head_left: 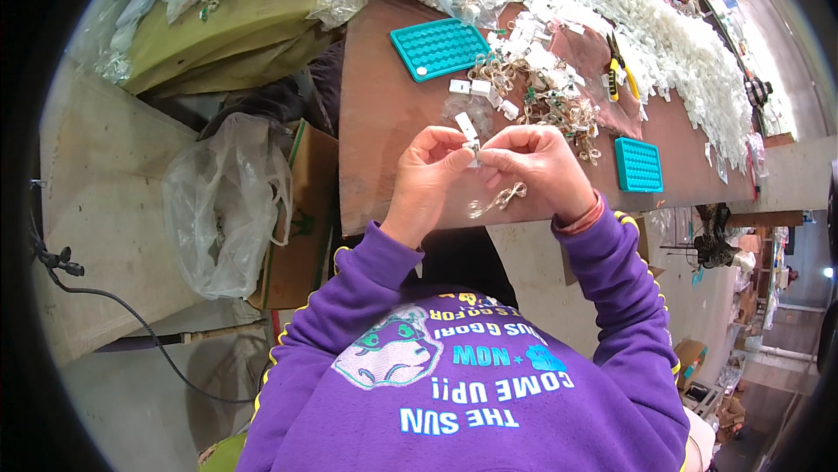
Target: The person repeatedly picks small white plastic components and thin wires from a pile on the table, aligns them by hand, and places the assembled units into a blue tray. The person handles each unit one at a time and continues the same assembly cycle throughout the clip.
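Note:
Over the table's near edge, both my hands meet at a small white plastic casing (467, 127), its upper end sticking up between them. The fingers of my left hand (425, 174) pinch it from one side. My right hand (543, 165) is closed at its lower end, thumb and fingertip pressed together there. Just below the right fingers shows a looped bundle of thin pale wire (502, 199); the fingers hide whether it joins the casing. Beyond my hands lie a few white casings (471, 87) and a heap of wired pieces with green boards (559, 106).
Two teal trays (439, 48) (639, 165) flank the heap on the brown table (375, 123). Yellow-handled pliers (614, 71) rest on pink plastic. A large pile of white casings (681, 53) covers the far side. To the left stand a plastic bag (218, 210) and a cardboard box (301, 210).

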`<move>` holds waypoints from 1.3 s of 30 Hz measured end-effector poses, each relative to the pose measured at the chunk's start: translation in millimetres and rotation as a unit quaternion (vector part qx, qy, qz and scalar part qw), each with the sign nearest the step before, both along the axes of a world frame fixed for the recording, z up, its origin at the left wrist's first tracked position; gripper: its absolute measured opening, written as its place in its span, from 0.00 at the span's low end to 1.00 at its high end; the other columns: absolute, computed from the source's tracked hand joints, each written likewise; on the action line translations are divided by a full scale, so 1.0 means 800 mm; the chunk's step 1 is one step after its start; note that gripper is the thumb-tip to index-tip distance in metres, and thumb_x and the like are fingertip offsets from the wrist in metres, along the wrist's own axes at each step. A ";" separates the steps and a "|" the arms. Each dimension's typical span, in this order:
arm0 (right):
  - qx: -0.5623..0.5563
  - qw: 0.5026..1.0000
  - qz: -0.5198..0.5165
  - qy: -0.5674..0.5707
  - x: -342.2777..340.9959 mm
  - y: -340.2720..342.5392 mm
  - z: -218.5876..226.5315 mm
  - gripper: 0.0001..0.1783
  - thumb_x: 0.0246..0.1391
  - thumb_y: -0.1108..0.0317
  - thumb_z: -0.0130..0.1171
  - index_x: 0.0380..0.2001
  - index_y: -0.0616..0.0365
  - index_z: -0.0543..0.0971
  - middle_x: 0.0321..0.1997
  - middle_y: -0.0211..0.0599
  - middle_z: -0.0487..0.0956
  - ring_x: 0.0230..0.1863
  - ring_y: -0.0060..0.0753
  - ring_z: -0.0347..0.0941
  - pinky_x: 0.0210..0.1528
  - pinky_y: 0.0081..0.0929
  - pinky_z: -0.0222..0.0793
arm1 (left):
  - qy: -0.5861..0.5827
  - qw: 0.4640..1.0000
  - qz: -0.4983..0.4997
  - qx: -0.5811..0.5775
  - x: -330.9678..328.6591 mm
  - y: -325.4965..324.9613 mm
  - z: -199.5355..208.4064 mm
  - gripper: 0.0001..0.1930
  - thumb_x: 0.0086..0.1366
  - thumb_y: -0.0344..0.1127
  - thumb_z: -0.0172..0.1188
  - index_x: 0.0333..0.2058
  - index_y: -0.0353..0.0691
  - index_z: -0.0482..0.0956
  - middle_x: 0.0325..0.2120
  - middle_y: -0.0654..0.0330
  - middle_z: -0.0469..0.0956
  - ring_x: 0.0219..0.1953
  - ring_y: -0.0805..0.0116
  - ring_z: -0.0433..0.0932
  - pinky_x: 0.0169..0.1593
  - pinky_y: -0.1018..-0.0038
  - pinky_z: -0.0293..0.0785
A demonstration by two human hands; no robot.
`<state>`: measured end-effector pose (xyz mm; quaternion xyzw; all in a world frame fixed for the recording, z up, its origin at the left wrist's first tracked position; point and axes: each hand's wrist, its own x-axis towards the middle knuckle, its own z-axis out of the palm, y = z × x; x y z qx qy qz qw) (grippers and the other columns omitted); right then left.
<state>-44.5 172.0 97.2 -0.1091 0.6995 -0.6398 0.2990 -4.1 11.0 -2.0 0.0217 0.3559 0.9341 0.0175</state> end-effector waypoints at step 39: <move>0.283 0.854 -0.085 0.428 0.034 -0.032 -0.010 0.06 0.45 0.72 0.62 0.28 0.60 0.78 0.23 0.41 0.80 0.25 0.34 0.80 0.29 0.26 0.74 | 0.023 0.979 0.181 -0.093 0.003 0.017 0.010 0.07 0.60 0.25 0.64 0.33 0.38 0.73 0.31 0.65 0.77 0.34 0.81 0.75 0.40 0.83 0.73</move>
